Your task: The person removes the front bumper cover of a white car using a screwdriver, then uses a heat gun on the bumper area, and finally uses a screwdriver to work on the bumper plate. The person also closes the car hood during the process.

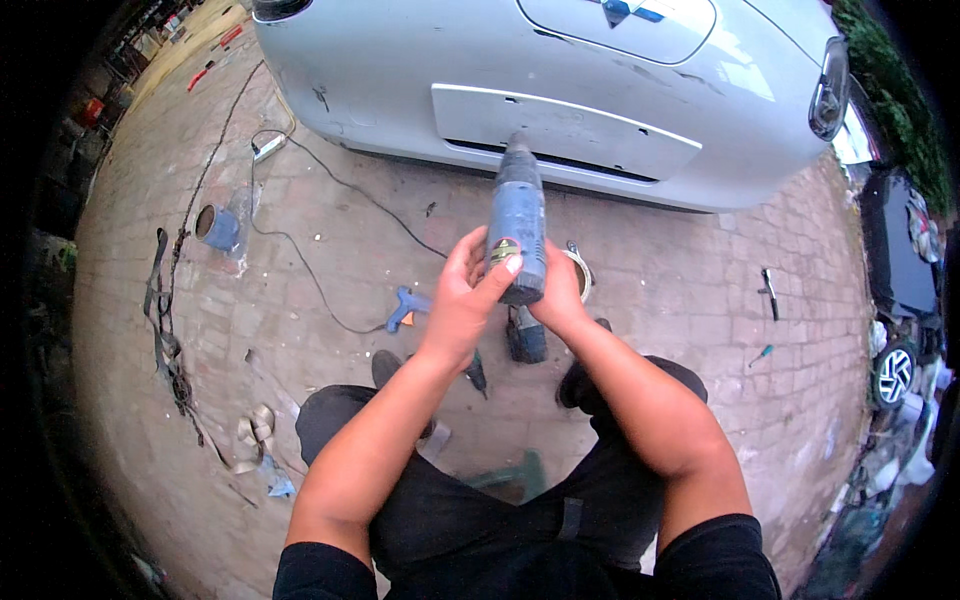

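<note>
Both hands hold a blue-grey cordless heat gun, its metal nozzle pointing at the recessed panel of a silver car bumper. My left hand is closed on the left side of the body, thumb along the top rear. Behind the body, my right hand is closed around what seems to be the handle; most of its fingers are hidden. A dark battery pack shows below. The nozzle tip overlaps the panel's lower part; I cannot tell whether they touch.
On the brick paving lie a corded blue glue gun, a power strip, a can, a chain and a strap. A hammer and a screwdriver lie to the right. Car parts and a wheel line the right edge.
</note>
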